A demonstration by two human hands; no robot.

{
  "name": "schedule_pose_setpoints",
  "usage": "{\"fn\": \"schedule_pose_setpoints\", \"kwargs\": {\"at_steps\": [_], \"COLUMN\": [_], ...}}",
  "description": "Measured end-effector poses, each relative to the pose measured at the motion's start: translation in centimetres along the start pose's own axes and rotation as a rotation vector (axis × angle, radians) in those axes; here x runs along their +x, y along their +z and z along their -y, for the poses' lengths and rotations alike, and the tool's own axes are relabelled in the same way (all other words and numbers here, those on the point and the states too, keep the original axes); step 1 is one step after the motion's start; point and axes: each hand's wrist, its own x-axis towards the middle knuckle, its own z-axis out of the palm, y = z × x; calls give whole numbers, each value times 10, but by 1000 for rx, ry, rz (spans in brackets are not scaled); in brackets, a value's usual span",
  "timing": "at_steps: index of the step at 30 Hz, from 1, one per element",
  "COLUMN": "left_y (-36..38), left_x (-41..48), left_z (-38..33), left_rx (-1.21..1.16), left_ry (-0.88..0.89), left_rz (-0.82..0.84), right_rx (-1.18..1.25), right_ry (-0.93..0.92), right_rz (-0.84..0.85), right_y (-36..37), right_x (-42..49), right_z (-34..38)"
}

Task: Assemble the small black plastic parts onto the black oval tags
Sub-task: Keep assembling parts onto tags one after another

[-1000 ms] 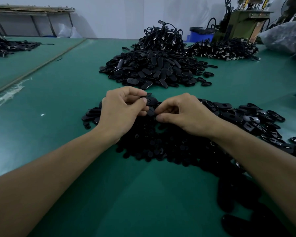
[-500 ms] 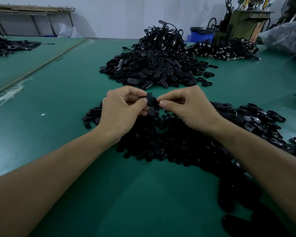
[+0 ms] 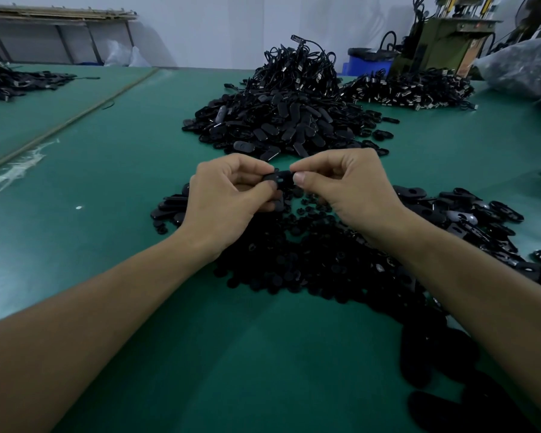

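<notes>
Black oval tag is held level between both hands, just above the pile of small black parts. Left hand pinches its left end with thumb and curled fingers. Right hand pinches the right end. A second ago the right hand was lower, on the pile; it has since risen to meet the left. Heap of oval tags lies behind on the green table.

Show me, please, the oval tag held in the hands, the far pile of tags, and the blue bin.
oval tag [image 3: 281,177]: head view, its bare middle.
far pile of tags [image 3: 281,126]: head view, middle of the heap.
blue bin [image 3: 366,64]: head view, its front wall.
</notes>
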Motion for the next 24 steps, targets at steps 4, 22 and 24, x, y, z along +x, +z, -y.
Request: {"fn": "schedule_pose_setpoints", "kwargs": {"at_steps": [4,22,24], "left_y": [0,-1,-2], "left_x": [-1,-1,-2], "left_z": [-2,-2,-2], "left_rx": [-2,52,87], "left_ry": [22,64,81], "left_rz": [31,94,99], "right_rx": [-91,-185,-193], "right_ry": [-22,-44,-37], "right_rz": [5,26,18], "right_y": [5,9,9], "right_x": [-3,-5,-7], "right_z": [4,10,11]}}
